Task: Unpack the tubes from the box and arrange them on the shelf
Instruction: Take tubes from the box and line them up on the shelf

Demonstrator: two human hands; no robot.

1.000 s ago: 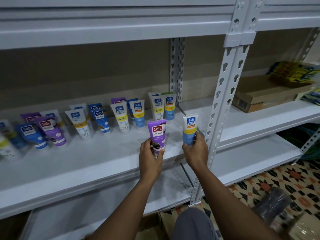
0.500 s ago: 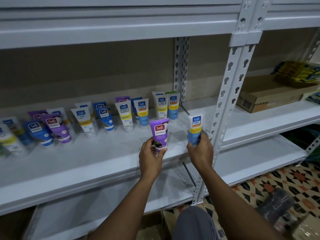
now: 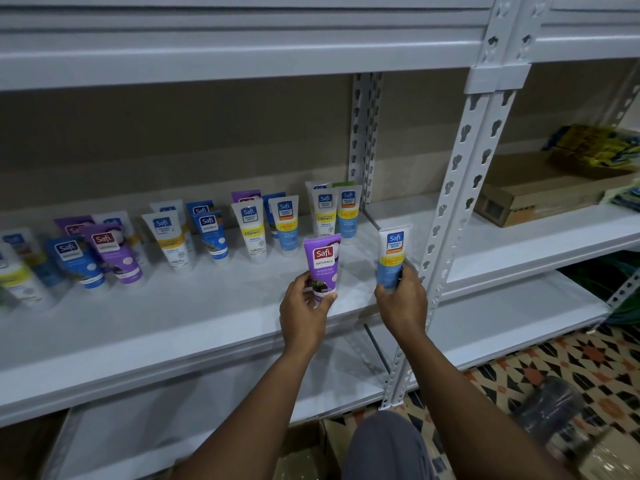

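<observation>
My left hand [image 3: 304, 311] grips the lower end of a purple Safi tube [image 3: 322, 259], held upright over the front part of the white shelf [image 3: 194, 317]. My right hand [image 3: 403, 306] holds a white-and-blue Safi tube [image 3: 393, 252] upright near the shelf's right front corner, beside the upright post [image 3: 460, 188]. Several Safi tubes [image 3: 249, 230] in white, blue and purple stand in rows along the back of the same shelf. The cardboard box [image 3: 311, 448] shows only partly at the bottom, between my arms.
A brown carton [image 3: 530, 197] and yellow packets [image 3: 599, 147] sit on the neighbouring shelf to the right. A lower shelf [image 3: 502, 317] runs beneath. Patterned floor tiles [image 3: 588, 362] and a blurred dark wrapped item [image 3: 554, 410] lie at bottom right. My knee [image 3: 384, 445] is below.
Both hands have stayed at the shelf's front with their tubes; the view has drifted slightly to the left, so everything appears a little further right.
</observation>
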